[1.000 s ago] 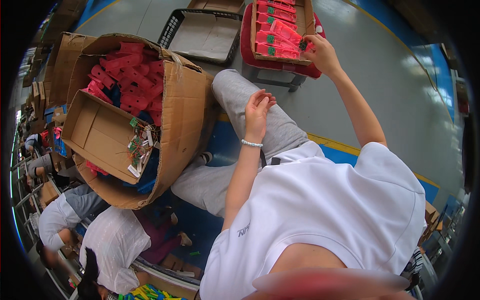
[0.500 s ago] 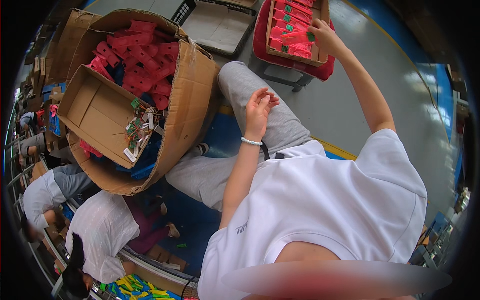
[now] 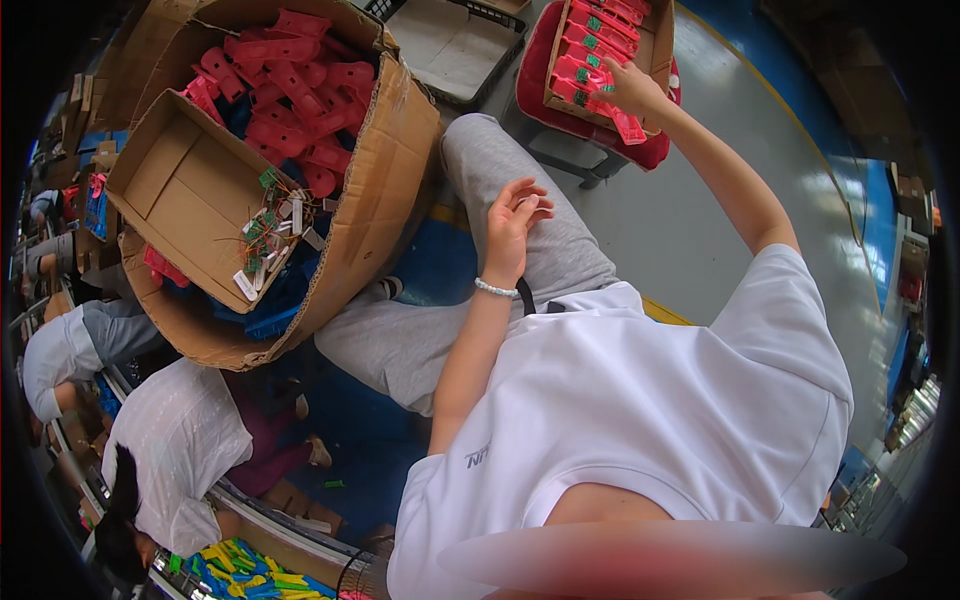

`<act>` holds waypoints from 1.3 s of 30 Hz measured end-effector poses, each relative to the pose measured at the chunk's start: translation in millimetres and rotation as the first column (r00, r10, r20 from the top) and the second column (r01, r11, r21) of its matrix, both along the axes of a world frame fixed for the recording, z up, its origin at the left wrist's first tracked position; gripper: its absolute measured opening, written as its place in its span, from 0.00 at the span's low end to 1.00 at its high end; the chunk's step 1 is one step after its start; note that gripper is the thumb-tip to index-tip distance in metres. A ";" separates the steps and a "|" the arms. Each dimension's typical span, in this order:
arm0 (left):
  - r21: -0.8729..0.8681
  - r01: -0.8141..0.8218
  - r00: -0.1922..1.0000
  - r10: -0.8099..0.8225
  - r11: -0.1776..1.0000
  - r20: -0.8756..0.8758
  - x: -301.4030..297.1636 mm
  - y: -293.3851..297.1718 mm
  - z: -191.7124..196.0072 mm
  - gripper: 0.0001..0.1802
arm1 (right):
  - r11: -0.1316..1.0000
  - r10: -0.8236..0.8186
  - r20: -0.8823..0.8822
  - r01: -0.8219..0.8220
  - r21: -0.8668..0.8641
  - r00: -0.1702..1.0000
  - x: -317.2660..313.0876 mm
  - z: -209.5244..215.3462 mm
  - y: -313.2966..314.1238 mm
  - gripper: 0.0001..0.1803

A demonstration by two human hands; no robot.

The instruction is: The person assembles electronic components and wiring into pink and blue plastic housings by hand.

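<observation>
R hand placing red part at packed carton; L hand idle over knee.

R hand (image 3: 632, 90) pinches 1 red plastic part (image 3: 628, 124), held at the near edge of a small carton (image 3: 660, 45) filled w/ rows of like red parts, carton sitting on a red stool (image 3: 600, 125). L hand (image 3: 512, 222) empty, fingers loosely spread, resting on or just above the grey-trousered knee, contact unclear. Large cardboard box (image 3: 380, 190) of loose red parts at person's left; shallow tray (image 3: 180, 190) w/ small tags lies in it.
</observation>
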State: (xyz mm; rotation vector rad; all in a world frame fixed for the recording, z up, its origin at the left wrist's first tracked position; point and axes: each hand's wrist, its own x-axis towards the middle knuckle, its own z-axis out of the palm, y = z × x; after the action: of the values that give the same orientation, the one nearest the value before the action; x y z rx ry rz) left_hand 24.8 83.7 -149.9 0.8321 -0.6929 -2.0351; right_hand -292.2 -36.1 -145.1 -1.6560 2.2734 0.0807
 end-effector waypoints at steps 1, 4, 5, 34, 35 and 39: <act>0.000 -0.002 1.000 0.002 1.000 -0.001 3.8 1.7 1.7 0.16 | 1.000 0.002 -0.001 -0.002 0.000 1.000 -3.4 -3.8 1.3 0.39; 0.011 -0.029 1.000 0.029 1.000 -0.005 16.0 5.4 3.5 0.16 | 0.973 0.100 -0.009 -0.096 0.211 0.995 -15.5 -10.5 4.7 0.45; 0.011 -0.056 0.998 0.056 0.998 0.009 22.0 6.6 5.4 0.16 | 0.982 0.098 0.057 -0.106 0.155 0.994 -10.9 -1.9 5.4 0.43; -0.649 0.474 -0.426 0.800 0.595 0.422 229.0 -35.4 123.8 0.14 | 0.292 0.936 -0.190 -0.955 -0.049 0.296 354.1 147.6 -191.1 0.15; -0.661 0.489 -0.374 0.821 0.569 0.430 218.7 -42.4 126.2 0.14 | 0.315 0.925 -0.216 -0.949 -0.033 0.314 338.0 93.0 -252.9 0.15; -0.721 0.469 -0.307 0.860 0.509 0.407 211.8 -41.3 123.6 0.12 | 0.019 0.993 -0.106 -0.792 0.611 -0.058 354.3 42.2 -301.3 0.13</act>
State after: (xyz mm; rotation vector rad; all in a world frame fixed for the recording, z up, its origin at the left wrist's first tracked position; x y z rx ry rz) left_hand 236.6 42.4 -26.3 1.7229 -1.8423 0.3960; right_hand 62.1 -337.4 -102.9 -2.8102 0.5519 1.3799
